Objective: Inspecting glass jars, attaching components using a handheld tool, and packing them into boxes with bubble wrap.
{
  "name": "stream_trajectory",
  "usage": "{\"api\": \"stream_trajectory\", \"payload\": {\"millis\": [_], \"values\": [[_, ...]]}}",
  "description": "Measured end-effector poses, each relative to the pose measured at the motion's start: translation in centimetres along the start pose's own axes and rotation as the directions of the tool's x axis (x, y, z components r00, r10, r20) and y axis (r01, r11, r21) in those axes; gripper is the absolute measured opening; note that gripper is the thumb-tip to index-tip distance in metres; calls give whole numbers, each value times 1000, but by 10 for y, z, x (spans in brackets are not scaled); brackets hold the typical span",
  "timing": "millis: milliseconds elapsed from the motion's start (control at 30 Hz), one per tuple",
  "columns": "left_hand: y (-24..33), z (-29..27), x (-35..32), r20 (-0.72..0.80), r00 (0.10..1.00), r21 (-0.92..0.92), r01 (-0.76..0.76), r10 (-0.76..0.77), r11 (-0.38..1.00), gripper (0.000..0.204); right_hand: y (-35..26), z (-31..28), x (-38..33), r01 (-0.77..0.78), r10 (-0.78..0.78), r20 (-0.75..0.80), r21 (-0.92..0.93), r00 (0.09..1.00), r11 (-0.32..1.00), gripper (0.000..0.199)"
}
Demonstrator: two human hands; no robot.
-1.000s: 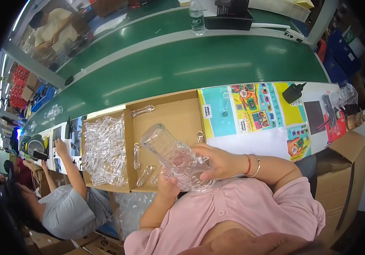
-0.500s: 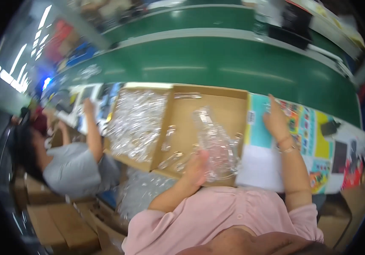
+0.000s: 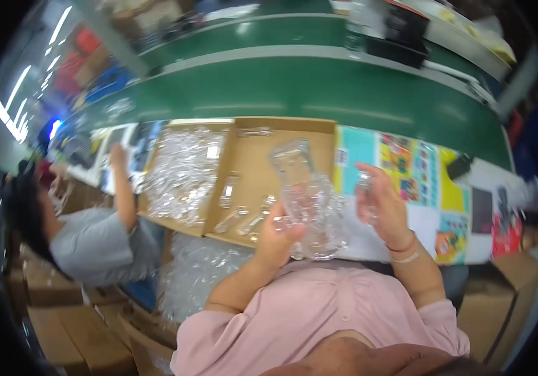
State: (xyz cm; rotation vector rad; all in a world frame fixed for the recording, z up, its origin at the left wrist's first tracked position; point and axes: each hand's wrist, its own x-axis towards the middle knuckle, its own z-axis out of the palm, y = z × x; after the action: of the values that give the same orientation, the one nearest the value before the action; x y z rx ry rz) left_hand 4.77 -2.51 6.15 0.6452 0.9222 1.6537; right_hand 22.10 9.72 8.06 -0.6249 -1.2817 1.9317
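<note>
Right hand point(image 3: 387, 212) has moved back from the cyan part of the printed sheet point(image 3: 359, 145) since the earlier frame, bringing with it the small clear piece point(image 3: 365, 191) it was reaching to there. Largest item noted is the green bench point(image 3: 250, 94), running across the full view. At its near edge sits a shallow cardboard box point(image 3: 259, 161) with two sections: the left section is filled with a heap of clear plastic parts point(image 3: 184, 169), and the right section holds several loose ones, lying apart. Printed sheet lies flat against the box's right side. Clear plastic bundle point(image 3: 311, 203) is tilted, upper end over the right section, lower end close to the wearer's body. Left hand point(image 3: 276, 239) grasps the bundle at its lower left side. Right hand, off the bundle, grips the small clear piece between thumb and fingers, above the sheet.
</note>
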Motion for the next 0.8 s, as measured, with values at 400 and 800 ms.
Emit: {"api": "stream_trajectory", "payload": {"millis": [400, 800], "values": [[6, 36, -17, 126, 990, 156, -75, 55, 985, 77, -4, -7, -46, 113, -101, 112, -104, 989, 988, 46], [6, 41, -22, 186, 982, 170, -55, 23, 984, 77, 4, -6, -65, 252, -232, 106, -265, 967, 931, 36]]}}
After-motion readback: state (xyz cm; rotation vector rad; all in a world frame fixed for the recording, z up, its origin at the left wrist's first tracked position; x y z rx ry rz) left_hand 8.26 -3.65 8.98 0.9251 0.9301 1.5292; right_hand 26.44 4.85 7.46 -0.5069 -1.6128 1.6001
